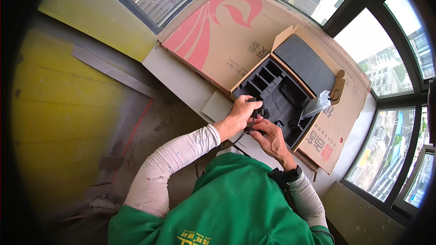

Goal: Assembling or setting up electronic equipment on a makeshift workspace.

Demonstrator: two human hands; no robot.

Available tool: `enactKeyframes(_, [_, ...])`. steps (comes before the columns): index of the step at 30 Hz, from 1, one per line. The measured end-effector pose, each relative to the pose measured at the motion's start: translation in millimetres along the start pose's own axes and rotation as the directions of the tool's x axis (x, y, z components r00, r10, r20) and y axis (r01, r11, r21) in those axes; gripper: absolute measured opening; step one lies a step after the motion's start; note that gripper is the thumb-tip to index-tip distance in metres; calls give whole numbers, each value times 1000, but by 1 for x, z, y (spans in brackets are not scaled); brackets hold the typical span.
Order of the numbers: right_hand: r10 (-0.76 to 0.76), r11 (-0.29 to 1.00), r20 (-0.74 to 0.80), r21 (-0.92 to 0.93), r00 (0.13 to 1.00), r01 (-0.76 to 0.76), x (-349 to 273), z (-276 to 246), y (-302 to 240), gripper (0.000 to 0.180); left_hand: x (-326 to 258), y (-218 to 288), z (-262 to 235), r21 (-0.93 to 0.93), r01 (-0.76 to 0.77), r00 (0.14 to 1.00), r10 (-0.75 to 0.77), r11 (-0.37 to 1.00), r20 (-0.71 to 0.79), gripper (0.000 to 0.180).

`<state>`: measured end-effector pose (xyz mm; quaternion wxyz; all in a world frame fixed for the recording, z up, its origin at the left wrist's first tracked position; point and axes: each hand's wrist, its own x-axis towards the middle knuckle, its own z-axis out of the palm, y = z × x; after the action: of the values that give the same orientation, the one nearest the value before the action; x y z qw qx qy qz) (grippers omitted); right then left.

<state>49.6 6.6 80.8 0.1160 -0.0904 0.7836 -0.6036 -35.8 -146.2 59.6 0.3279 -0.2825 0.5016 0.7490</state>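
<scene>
My left hand pinches a small black piece with a cable between thumb and fingers. What kind of piece it is cannot be made out. Just below and to the right, my right hand has its fingers closed on the black cable, which trails down toward my lap. Both hands are over the near left side of an open cardboard box. Inside the box lies a black foam insert with several cut-out slots. A black foam pad covers the inside of its raised lid.
Under the box lies a large flat cardboard carton with a pink pattern, on a pale ledge. A translucent plastic bag rests on the box's right edge. Windows line the far and right sides. Yellow panels stand at left.
</scene>
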Motion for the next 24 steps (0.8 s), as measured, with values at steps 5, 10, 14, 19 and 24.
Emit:
enactKeyframes(5, [51, 984, 46, 170, 998, -58, -3, -4, 6, 15, 3, -1, -5, -9, -11, 1000, 11, 1000, 5, 66])
enactKeyframes(10, [56, 979, 56, 192, 997, -66, -6, -9, 13, 18, 1, -3, -3, 3, 8, 1000, -8, 1000, -8, 71])
enactKeyframes(14, [134, 956, 76, 253, 988, -149, -9, -12, 19, 19, 3, -4, -4, 9, 15, 1000, -15, 1000, 11, 69])
enactKeyframes(19, [140, 968, 138, 191, 981, -165, -9, -21, 6, 15, 9, -9, -17, -23, 45, 994, -43, 999, 103, 42])
enactKeyframes(24, [165, 934, 175, 287, 971, -211, -10, -31, -5, 22, 5, -7, -40, 22, 112, 951, -114, 993, 289, 24])
